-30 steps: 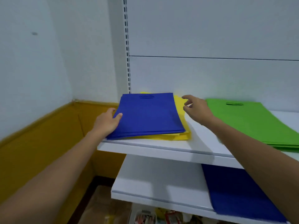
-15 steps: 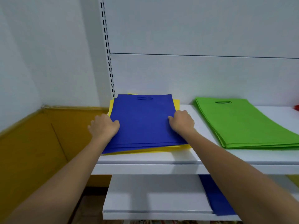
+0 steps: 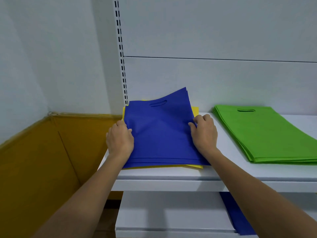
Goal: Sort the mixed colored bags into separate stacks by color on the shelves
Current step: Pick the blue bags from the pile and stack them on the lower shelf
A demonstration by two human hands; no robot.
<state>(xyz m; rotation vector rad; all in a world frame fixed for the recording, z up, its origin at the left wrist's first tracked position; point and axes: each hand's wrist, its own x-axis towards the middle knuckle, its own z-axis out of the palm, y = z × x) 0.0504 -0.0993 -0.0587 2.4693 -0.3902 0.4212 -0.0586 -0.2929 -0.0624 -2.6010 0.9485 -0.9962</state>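
White upper shelf [image 3: 223, 176]: left hand [image 3: 120, 141] and right hand [image 3: 205, 134], fingers curled, pinch opposite side edges of blue bags [image 3: 161, 134] between them, far right corner raised above yellow bags [image 3: 195, 166] beneath. Both arms reach forward. Green bags [image 3: 267, 134] stacked apart to the right; another blue bag [image 3: 238, 217] on lower shelf [image 3: 163, 212].

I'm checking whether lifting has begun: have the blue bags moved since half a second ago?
Yes. The blue bags have lifted at their far right corner, up off the yellow bags and against the back panel.
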